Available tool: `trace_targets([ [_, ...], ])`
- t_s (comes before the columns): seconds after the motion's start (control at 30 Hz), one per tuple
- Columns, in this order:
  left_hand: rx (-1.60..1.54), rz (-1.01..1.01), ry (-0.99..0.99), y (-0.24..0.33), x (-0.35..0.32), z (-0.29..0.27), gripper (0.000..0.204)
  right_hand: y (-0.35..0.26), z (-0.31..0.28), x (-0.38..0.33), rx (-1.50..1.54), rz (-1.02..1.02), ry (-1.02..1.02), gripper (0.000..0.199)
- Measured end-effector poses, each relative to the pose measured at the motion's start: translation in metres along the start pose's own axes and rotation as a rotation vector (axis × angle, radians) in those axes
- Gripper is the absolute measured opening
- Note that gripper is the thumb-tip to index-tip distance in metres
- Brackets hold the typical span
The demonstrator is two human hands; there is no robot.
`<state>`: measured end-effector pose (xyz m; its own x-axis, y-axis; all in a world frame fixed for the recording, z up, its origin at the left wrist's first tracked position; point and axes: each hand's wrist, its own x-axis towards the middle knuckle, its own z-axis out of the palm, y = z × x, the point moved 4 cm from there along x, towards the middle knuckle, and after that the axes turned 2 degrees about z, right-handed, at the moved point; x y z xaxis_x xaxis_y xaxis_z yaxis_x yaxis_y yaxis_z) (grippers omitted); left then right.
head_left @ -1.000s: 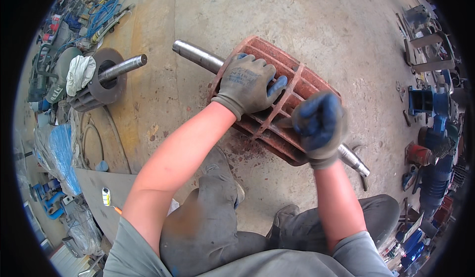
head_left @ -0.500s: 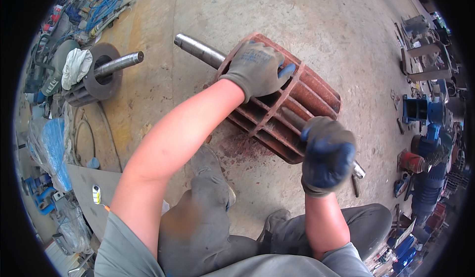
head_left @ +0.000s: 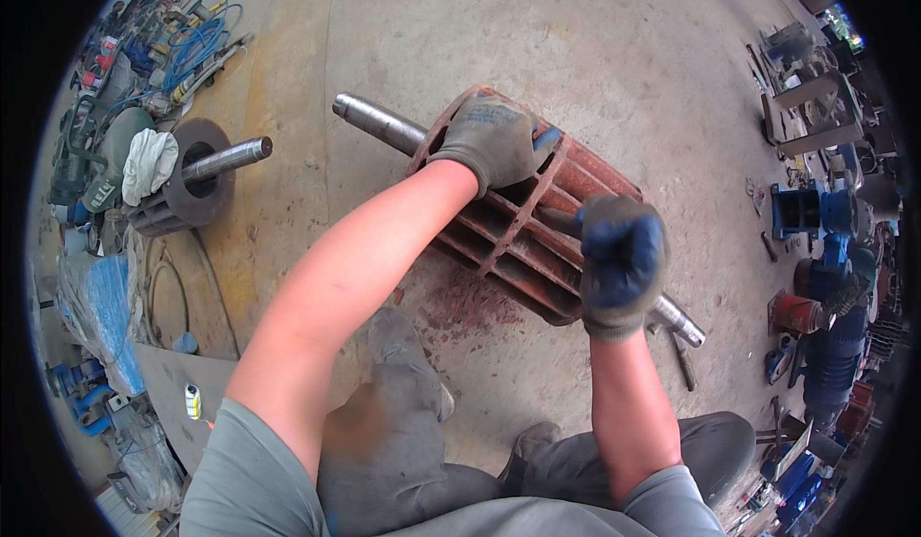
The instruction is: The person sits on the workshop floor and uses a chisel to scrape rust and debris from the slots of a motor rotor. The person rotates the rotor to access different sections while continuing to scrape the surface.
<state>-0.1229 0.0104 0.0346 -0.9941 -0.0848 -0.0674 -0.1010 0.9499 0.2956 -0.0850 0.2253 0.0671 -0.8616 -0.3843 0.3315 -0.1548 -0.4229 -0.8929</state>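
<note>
Centre frame, the rusty red ribbed rotor (head_left: pixel 523 235) lies on the concrete floor (head_left: pixel 537 48), steel shaft (head_left: pixel 379 123) jutting upper left. Left hand (head_left: pixel 494 139), gloved, grips its top ribs; right hand (head_left: pixel 622 259) is fisted just beside its lower right end, contents hidden.

Rusty red finned rotor (head_left: pixel 523 216) on steel shaft (head_left: pixel 379 123), lying on side on concrete floor (head_left: pixel 576 48), diagonal upper-left to lower-right; shaft ends protrude both sides; rust dust beneath.

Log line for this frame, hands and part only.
left hand: gripping top of rusty finned rotor | right hand: fisted over rotor's near side | rotor: lying on concrete floor
</note>
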Motion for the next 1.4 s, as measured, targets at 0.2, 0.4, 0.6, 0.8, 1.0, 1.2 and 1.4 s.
trace_targets([
  [0.2, -0.016, -0.04, -0.015, -0.001, 0.011, 0.001, 0.055, 0.005, -0.008, 0.008, -0.001, 0.095, 0.015, 0.049],
  [0.4, -0.03, -0.041, -0.028, 0.001, 0.011, -0.003, 0.055, -0.001, -0.005, 0.022, 0.028, -0.029, -0.074, 0.051],
  [0.6, -0.003, -0.032, 0.002, 0.0, 0.009, -0.002, 0.055, -0.01, 0.001, 0.022, -0.032, -0.189, -0.145, 0.054],
  [0.8, -0.022, -0.021, 0.024, -0.001, 0.01, 0.0, 0.052, -0.009, -0.006, 0.028, 0.048, 0.03, -0.004, 0.055],
  [1.0, -0.007, 0.005, 0.049, 0.001, -0.003, -0.004, 0.049, 0.004, -0.005, 0.025, -0.045, 0.251, -0.025, 0.057],
  [1.2, 0.018, 0.027, 0.095, 0.0, -0.014, 0.0, 0.047, -0.012, 0.009, 0.024, -0.055, -0.094, -0.227, 0.058],
  [1.4, -0.028, 0.017, 0.095, -0.004, -0.012, 0.003, 0.048, -0.008, 0.004, 0.027, 0.0, 0.07, -0.13, 0.057],
])
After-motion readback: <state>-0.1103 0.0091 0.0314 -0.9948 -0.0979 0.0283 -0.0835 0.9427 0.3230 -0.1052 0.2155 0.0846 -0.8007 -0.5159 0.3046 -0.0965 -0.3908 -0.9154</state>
